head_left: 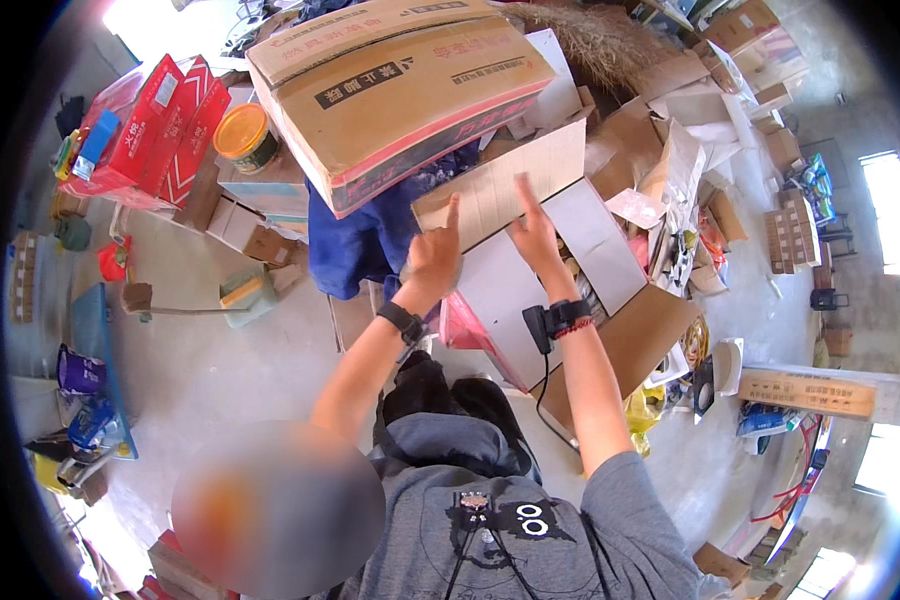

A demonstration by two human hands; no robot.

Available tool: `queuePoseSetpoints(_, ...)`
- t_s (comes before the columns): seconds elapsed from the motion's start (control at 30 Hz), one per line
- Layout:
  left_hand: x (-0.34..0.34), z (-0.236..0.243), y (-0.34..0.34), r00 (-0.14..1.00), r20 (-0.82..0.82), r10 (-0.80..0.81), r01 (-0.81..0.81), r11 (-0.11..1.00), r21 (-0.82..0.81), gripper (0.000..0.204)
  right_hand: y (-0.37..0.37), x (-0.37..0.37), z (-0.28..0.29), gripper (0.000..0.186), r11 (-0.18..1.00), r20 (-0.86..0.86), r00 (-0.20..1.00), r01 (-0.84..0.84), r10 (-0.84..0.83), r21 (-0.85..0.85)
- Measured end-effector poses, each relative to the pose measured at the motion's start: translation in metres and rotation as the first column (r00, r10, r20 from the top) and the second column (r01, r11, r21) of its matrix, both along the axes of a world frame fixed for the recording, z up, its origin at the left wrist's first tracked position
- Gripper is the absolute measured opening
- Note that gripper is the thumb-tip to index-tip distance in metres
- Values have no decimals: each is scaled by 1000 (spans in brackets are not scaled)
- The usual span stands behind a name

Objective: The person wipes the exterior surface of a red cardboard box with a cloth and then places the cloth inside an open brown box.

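My left hand (433, 262) is over the left side of an open cardboard box (505, 300), its index finger stretched out and the others curled. Alongside it, my right hand (538, 238) also extends its index finger, with nothing held in either hand. Both fingertips lie in front of the box's raised brown far flap (515, 180); whether they touch it I cannot tell. Pale flaps spread out to the sides, and a gap near my right wrist partly shows what is inside. Each wrist wears a dark band, and a black cable hangs from the right one.
A large closed carton (400, 100) sits beyond the hands, above dark blue cloth (345, 245). To the left are red boxes (155, 135) and a yellow-lidded tub (243, 135). Torn cardboard (630, 140) piles up at the right. A long carton (810, 390) lies farther right.
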State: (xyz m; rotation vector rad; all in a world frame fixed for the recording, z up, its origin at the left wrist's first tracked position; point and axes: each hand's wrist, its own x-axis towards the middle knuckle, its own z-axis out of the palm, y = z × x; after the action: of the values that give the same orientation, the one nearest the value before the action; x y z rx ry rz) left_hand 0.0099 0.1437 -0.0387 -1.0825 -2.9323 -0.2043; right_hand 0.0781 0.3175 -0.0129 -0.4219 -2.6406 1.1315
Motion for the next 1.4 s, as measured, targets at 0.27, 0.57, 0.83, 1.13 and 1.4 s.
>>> queuePoseSetpoints(0.27, 37, -13, 8, 897, -247, -366, 376, 927, -7, 86, 2, -8, -69, 75, 997, 27, 997, -71, 72, -17)
queuePoseSetpoints(0.57, 47, 26, -29, 942, -125, -312, 314, 949, -9, 88, -10, -4, -39, 68, 977, 227, 951, -190, 208, -101)
queuePoseSetpoints(0.83, 29, -41, -23, 991, 87, -98, 104, 992, -70, 87, 2, 13, -49, 47, 997, -64, 997, 45, -49, -66)
queuePoseSetpoints(1.13, 73, -22, -75, 917, 353, -186, 137, 978, 159, 70, -13, 7, -4, 54, 898, -257, 941, 299, -222, 321)
queuePoseSetpoints(1.4, 129, -21, -110, 907, 418, -57, -19, 984, 175, 57, -18, 56, 17, 48, 802, 192, 976, -31, -105, 597)
